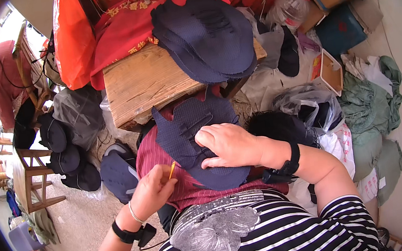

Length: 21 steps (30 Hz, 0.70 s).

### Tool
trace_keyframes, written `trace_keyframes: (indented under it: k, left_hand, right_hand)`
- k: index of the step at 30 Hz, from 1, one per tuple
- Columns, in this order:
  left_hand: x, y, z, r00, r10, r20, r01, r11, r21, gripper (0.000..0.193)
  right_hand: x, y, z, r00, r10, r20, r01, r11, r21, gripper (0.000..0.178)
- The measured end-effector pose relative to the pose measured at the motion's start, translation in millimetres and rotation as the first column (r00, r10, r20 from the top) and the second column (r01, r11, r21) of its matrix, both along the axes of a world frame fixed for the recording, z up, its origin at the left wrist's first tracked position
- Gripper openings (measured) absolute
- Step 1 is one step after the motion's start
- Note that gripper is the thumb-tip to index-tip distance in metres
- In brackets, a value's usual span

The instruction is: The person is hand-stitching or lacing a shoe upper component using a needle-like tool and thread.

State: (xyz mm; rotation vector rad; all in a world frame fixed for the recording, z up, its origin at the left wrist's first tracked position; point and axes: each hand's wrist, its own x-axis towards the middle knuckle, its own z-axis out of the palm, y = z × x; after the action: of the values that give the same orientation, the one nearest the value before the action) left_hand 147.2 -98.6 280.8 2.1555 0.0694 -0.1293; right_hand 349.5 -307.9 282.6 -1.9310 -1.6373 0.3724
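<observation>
A dark navy, textured fabric piece (180, 123) with ragged edges and loose dark threads lies across my lap. My right hand (228, 144) rests on it, fingers curled; the thumb and fingertips press the fabric, and what is under them is partly hidden. Just to the left, my left hand (155, 190) is closed in a pinch around a thin yellow stick (172, 169), whose tip points upward beside the piece. Under the fabric, a dark red cloth with thin stripes (147, 159) covers my lap.
Ahead stands a wooden table (138, 80) bearing a stack of similar navy pieces (205, 39) and a red cloth (120, 40). An orange-red plastic bag (72, 41) hangs left of it. Dark shoes (67, 159) and a wooden stool (34, 181) stand left; plastic bags (308, 97) and green cloth (371, 99) lie right.
</observation>
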Motion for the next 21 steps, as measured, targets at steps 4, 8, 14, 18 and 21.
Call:
trace_keyframes:
  k: [4, 8, 14, 18, 21]
  left_hand:
    - [11.6, -21.4, -5.1, 0.922, 0.169, -0.347, -0.359, 0.708, -0.609, 0.022]
    - [16.0, -14.9, -1.0, 0.906, 0.161, -0.391, -0.382, 0.709, -0.593, 0.026]
    - [-8.8, 18.6, 0.6, 0.795, 0.275, -0.54, -0.602, 0.462, -0.651, 0.031]
    - [-36.8, 62.0, -20.3, 0.723, 0.527, -0.446, -0.657, 0.326, -0.68, 0.028]
    - [-48.5, 71.6, -26.4, 0.692, 0.602, -0.399, -0.662, 0.307, -0.684, 0.027]
  right_hand:
    - [-5.6, 1.3, 6.6, 0.998, -0.009, 0.069, 0.014, 0.996, -0.083, 0.051]
    - [-5.5, -5.3, 20.5, 0.985, 0.026, 0.17, 0.0, 0.988, -0.154, 0.054]
    - [-4.6, -30.2, 20.3, 0.892, -0.101, 0.44, 0.093, 0.995, 0.039, 0.063]
    - [-6.9, -41.6, 15.3, 0.92, -0.172, 0.352, 0.142, 0.984, 0.111, 0.073]
    - [-8.7, -48.2, 2.0, 0.961, -0.194, 0.196, 0.174, 0.978, 0.117, 0.074]
